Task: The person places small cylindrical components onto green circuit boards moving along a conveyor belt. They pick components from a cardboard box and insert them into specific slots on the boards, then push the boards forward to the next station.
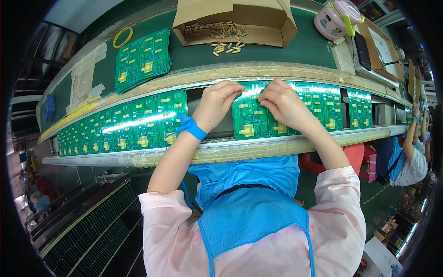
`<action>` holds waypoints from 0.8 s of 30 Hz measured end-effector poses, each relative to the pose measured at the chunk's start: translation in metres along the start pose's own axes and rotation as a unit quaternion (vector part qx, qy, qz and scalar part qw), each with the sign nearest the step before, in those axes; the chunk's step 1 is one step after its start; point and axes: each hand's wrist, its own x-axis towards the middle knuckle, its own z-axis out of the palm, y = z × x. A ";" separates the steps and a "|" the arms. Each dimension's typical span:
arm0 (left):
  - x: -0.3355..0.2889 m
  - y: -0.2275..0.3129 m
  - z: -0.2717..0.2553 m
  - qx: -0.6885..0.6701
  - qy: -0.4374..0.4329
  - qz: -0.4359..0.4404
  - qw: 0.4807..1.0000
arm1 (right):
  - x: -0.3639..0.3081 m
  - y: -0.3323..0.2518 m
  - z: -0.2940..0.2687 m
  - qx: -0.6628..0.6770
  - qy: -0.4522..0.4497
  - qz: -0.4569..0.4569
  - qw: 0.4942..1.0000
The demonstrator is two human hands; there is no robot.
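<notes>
Beyond the pale wooden rail (277,71), we see an open brown cardboard box (267,37) of small tan cylinders (226,30). Nearer us, a green rectangular circuit board (249,113) lies partly hidden beneath our left hand (215,104) and right hand (282,103), fingers curled nearly closed; whether they pinch anything, we cannot tell.

There is room over the green table (308,48) between the cardboard box (273,37) and the pink tub (330,22), but the left hand (214,105) blocks part of the gap (224,125) beside the green board (252,114).
</notes>
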 end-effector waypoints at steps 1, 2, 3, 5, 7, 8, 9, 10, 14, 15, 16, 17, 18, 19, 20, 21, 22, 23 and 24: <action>0.000 -0.001 0.000 0.011 0.000 0.014 1.000 | 0.000 0.000 0.000 0.002 -0.001 0.002 1.000; 0.001 -0.001 0.000 0.022 -0.001 0.028 0.999 | 0.000 0.001 0.000 0.004 -0.002 0.004 1.000; 0.001 -0.002 0.000 0.033 -0.001 0.042 0.999 | 0.000 0.001 0.000 0.006 -0.003 0.006 1.000; 0.001 -0.002 -0.001 0.048 -0.011 0.045 0.998 | 0.000 0.001 0.002 -0.016 0.005 -0.013 1.000; 0.002 -0.003 -0.001 0.052 -0.013 0.041 0.998 | 0.000 0.000 0.003 -0.033 0.014 -0.028 0.999; 0.001 -0.003 -0.001 0.050 -0.009 0.033 0.998 | 0.001 -0.002 0.005 -0.038 0.019 -0.035 0.998; 0.001 -0.004 -0.001 0.048 -0.005 0.026 0.999 | 0.001 -0.002 0.005 -0.043 0.024 -0.042 0.998; 0.000 -0.004 -0.001 0.043 -0.003 0.014 0.999 | 0.001 -0.002 0.006 -0.043 0.024 -0.043 0.998; 0.001 -0.005 0.000 0.035 0.003 -0.019 0.999 | -0.001 0.000 0.008 -0.039 0.030 -0.047 0.998; 0.001 -0.005 0.000 0.035 0.004 -0.024 0.999 | -0.002 0.000 0.009 -0.038 0.033 -0.048 0.998; 0.001 -0.006 0.000 0.038 0.005 -0.018 0.999 | -0.002 0.000 0.010 -0.034 0.037 -0.045 0.998; 0.001 -0.006 0.000 0.040 0.005 -0.012 0.999 | -0.003 0.000 0.011 -0.029 0.041 -0.044 0.998; 0.001 -0.006 -0.001 0.043 0.006 -0.005 0.999 | -0.003 0.000 0.012 -0.025 0.045 -0.042 0.998; 0.001 -0.007 -0.001 0.045 0.001 -0.002 0.999 | -0.004 0.001 0.013 -0.023 0.049 -0.044 0.998; 0.000 -0.008 -0.002 0.047 -0.005 0.001 0.999 | -0.005 0.001 0.014 -0.021 0.052 -0.046 0.997; 0.000 -0.008 -0.002 0.048 -0.011 0.004 0.999 | -0.005 0.000 0.015 -0.018 0.055 -0.047 0.997; 0.000 -0.008 -0.001 0.056 -0.012 0.007 0.998 | -0.006 0.000 0.016 -0.019 0.056 -0.044 0.997; 0.000 -0.009 -0.002 0.063 -0.012 0.010 0.998 | -0.006 -0.001 0.016 -0.020 0.055 -0.041 0.997; 0.000 -0.009 -0.002 0.071 -0.012 0.012 0.997 | -0.006 -0.001 0.016 -0.021 0.055 -0.039 0.998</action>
